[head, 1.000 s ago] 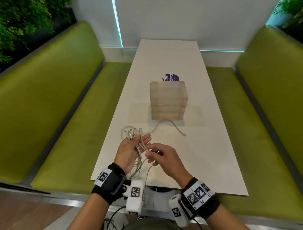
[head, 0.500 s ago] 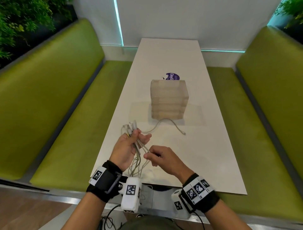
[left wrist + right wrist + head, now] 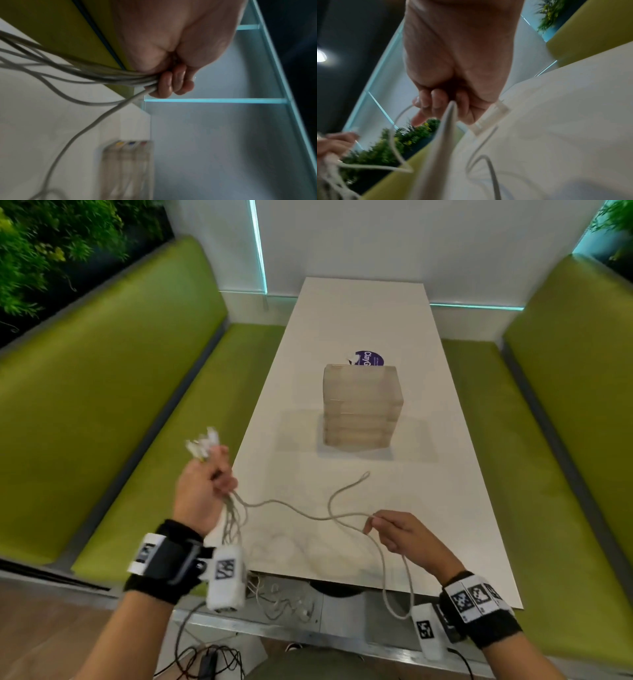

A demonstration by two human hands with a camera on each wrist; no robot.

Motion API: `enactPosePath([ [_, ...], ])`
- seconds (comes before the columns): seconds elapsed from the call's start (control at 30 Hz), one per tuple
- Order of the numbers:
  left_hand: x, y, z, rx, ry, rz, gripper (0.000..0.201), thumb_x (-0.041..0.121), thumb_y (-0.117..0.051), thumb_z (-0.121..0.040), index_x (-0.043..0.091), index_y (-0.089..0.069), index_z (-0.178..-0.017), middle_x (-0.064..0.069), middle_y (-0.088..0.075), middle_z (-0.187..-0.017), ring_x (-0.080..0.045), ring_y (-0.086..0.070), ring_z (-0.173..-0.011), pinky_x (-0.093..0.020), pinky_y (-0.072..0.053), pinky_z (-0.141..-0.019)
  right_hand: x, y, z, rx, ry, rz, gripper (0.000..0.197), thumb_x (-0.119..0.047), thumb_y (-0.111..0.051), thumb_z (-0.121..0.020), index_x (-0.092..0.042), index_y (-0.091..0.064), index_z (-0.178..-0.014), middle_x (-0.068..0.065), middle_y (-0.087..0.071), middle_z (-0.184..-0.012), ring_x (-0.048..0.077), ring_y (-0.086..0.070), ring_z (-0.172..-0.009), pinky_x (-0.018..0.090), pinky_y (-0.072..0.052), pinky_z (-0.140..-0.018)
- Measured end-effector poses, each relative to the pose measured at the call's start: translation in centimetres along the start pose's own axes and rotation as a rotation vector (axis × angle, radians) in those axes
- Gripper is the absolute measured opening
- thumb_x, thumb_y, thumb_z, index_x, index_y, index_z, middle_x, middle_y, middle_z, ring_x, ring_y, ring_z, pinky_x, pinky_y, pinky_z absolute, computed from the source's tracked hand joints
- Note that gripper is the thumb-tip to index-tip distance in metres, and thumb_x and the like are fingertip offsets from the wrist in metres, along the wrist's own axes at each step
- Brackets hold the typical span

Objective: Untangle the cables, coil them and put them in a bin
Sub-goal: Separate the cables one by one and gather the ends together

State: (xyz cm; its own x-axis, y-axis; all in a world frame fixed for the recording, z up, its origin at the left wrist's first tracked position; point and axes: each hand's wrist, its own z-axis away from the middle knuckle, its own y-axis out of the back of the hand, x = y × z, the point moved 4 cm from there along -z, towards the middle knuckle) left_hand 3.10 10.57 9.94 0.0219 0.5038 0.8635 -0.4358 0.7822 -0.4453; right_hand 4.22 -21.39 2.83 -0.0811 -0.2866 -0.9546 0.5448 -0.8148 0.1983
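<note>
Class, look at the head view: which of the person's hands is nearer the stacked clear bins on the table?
Left, narrowly. The left hand is raised beyond the table's left edge, gripping the cable bundle, diagonally left of the bins. The right hand pinches one cable, nearer the person.

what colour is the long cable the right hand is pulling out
Pale grey: the long thin cable pinched in the right hand shows best in the head view against the white table.
</note>
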Motion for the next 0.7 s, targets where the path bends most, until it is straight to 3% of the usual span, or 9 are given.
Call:
enactPosePath([
  [0.13,-6.3,-4.1,2.5,-0.142,0.160,-0.200,0.021,0.022,-0.043,-0.100,0.006,-0.056,-0.094,0.003,-0.038,-0.058,-0.004,-0.027,-0.041,-0.015,-0.025,-0.039,-3.5,-2.0,-1.4,0.072,0.098,-0.126,0.028,-0.022,-0.048,-0.098,-0.009,-0.066,-0.082,-0.008,-0.034,-0.052,0.011,-0.028,-0.050,0.022,-0.023,-0.050],
  [0.27,-8.9,-6.3,4.0,-0.318,0.227,-0.293,0.032,0.027,-0.050,-0.096,0.000,-0.062,-0.106,0.008,-0.035,-0.053,-0.005,-0.024,-0.043,-0.018,-0.023,-0.040,-6.0,-3.2,-2.1,0.030,0.156,-0.167,0.027,-0.017,-0.045,-0.099,-0.002,-0.062,-0.084,-0.013,-0.037,-0.049,0.010,-0.026,-0.049,0.020,-0.022,-0.048],
  [0.37,-8.7,-6.8,4.5,-0.389,0.169,-0.379,0.029,0.032,-0.062,-0.084,0.002,-0.061,-0.086,0.010,-0.031,-0.050,-0.006,-0.022,-0.042,-0.020,-0.022,-0.041,-6.8,-3.2,-2.4,0.023,0.172,-0.174,0.029,-0.017,-0.045,-0.100,-0.003,-0.062,-0.082,-0.009,-0.035,-0.051,0.010,-0.027,-0.049,0.020,-0.023,-0.048],
  [0.47,-7.3,-6.2,3.8,-0.293,0.107,-0.342,0.026,0.031,-0.064,-0.079,0.012,-0.049,-0.070,0.008,-0.030,-0.049,-0.006,-0.022,-0.040,-0.019,-0.023,-0.039,-6.0,-3.4,-2.5,-0.080,0.118,-0.050,0.028,-0.020,-0.046,-0.100,-0.005,-0.062,-0.083,-0.008,-0.035,-0.052,0.011,-0.029,-0.050,0.021,-0.026,-0.050],
  [0.57,-4.5,-4.0,2.0,-0.114,0.061,-0.145,0.019,0.022,-0.060,-0.086,0.017,-0.049,-0.072,0.012,-0.032,-0.048,-0.003,-0.024,-0.038,-0.015,-0.023,-0.037,-3.8,-3.1,-2.0,-0.181,0.012,0.192,0.025,-0.023,-0.046,-0.099,-0.010,-0.062,-0.085,-0.012,-0.045,-0.053,0.009,-0.043,-0.052,0.017,-0.036,-0.056],
  [0.7,-0.6,0.6,-0.3,0.114,-0.051,-0.005,0.020,0.022,-0.056,-0.094,0.019,-0.050,-0.076,0.012,-0.036,-0.046,-0.002,-0.027,-0.039,-0.016,-0.024,-0.037,-0.2,-1.4,-0.8,-0.179,-0.065,0.258,0.024,-0.020,-0.045,-0.099,-0.016,-0.063,-0.083,-0.009,-0.055,-0.064,0.005,-0.052,-0.064,0.022,-0.043,-0.070],
])
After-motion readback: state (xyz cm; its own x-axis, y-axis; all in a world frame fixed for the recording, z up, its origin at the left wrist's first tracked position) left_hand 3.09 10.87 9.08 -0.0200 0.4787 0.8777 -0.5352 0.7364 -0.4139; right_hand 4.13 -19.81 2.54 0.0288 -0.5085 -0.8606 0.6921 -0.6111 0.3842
